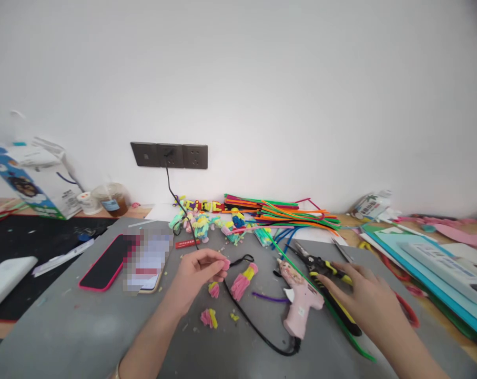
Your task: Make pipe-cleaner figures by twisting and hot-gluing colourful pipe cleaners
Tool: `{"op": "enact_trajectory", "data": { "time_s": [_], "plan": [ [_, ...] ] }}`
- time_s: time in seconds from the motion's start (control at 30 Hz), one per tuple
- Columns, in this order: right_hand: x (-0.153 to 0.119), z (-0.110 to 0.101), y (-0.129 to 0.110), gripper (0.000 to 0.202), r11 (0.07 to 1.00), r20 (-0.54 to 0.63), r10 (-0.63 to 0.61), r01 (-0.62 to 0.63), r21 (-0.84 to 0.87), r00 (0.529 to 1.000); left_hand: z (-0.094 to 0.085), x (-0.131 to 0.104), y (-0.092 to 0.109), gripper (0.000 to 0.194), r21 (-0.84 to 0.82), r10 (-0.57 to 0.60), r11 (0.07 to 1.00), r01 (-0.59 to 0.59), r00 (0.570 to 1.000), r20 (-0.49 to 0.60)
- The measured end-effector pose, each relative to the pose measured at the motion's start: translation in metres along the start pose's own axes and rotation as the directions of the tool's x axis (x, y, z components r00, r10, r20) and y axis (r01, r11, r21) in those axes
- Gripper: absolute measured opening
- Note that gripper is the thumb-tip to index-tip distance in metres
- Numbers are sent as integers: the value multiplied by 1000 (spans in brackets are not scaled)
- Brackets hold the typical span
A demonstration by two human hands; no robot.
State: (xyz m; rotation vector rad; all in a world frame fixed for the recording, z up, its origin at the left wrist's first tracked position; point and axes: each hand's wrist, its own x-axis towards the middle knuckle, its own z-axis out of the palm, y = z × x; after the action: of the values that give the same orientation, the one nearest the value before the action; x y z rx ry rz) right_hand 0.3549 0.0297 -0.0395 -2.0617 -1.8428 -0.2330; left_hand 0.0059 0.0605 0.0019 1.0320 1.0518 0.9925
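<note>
My left hand (202,271) pinches a small pink fuzzy piece (225,264) between thumb and fingertips, above the grey mat. My right hand (360,295) has its thumb and fingers on the yellow-and-black handles of a pair of pliers (325,281), whose jaws point away to the left. A pink glue gun (299,302) lies beside the pliers, its black cord running left. Below and right of my left hand lie a pink-and-yellow fuzzy bundle (244,282) and smaller pink-and-yellow pieces (209,318). A green pipe cleaner (287,256) passes under the pliers.
Two phones, one pink-edged (109,263), lie left on the grey mat (84,326). Coloured pipe cleaners (281,213) and small fuzzy figures (202,223) line the back. A drink cup (111,200) and carton (37,181) stand left; blue folders (423,263) lie right. Tweezers (342,250) lie behind the pliers.
</note>
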Motion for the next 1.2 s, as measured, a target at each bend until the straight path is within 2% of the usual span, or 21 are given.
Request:
{"op": "enact_trajectory", "data": {
  "time_s": [0.07,0.17,0.23,0.33,0.47,0.67,0.9,1.07,1.2],
  "plan": [
    [-4,-15,-30,41,973,-102,-48,69,221,994,5,-4,0,37,-11,11,1000,-10,1000,9],
    [-13,-33,-88,19,785,-181,-229,291,547,957,14,-13,0,41,-38,30,999,-28,998,51],
    [-20,-37,-122,14,667,-245,-309,393,633,919,19,-21,1,42,-54,38,998,-34,995,87],
    [-26,-35,-152,12,576,-300,-329,442,687,895,22,-31,1,40,-51,14,999,-8,993,116],
    [-31,-32,-162,11,513,-316,-327,448,732,891,21,-40,1,40,-53,-9,998,15,995,103],
    [-37,-35,-167,6,398,-299,-249,379,836,921,23,-49,3,37,-108,10,994,2,994,112],
    [-41,-38,-168,6,429,-347,-242,420,800,906,26,-56,-6,43,-70,-33,996,45,986,164],
    [-43,-36,-167,7,447,-354,-258,436,781,899,25,-57,-9,39,-28,2,1000,1,993,119],
    [-44,-36,-165,7,452,-362,-288,459,765,887,25,-59,-7,35,16,24,1000,-27,991,134]
  ]
}}
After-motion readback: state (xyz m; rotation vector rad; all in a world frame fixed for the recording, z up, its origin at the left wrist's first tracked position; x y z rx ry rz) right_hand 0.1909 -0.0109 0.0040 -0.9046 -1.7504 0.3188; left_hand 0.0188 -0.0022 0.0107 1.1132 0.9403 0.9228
